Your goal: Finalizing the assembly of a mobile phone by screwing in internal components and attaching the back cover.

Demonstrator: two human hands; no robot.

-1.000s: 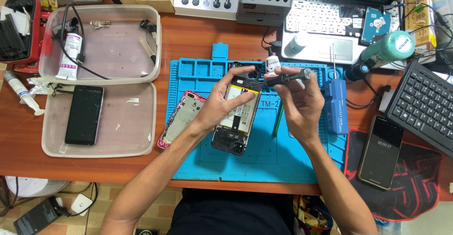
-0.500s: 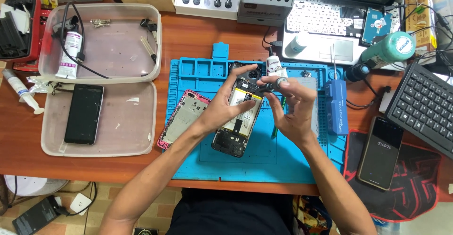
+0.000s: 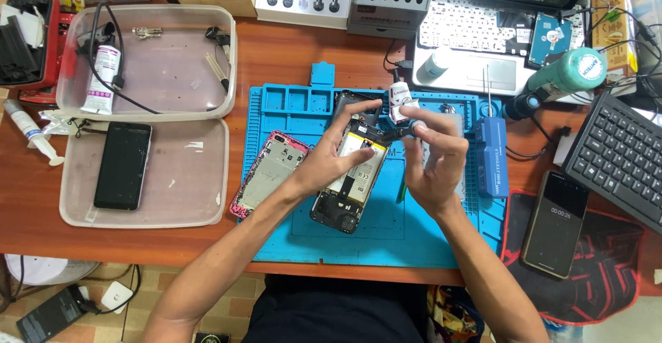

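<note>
Both my hands are meeting over the opened phone (image 3: 349, 177), its long axis running from near-left to far-right. My left hand (image 3: 331, 160) is clamping its upper edge, while my right hand (image 3: 431, 157) is pinching a thin tool (image 3: 394, 133) just right of it.

Single head-worn view, looking almost straight down from above the seated person, moderately near, tabletop (image 3: 289, 60) filling the frame, both forearms entering from the bottom edge, floor strip along the bottom
</note>
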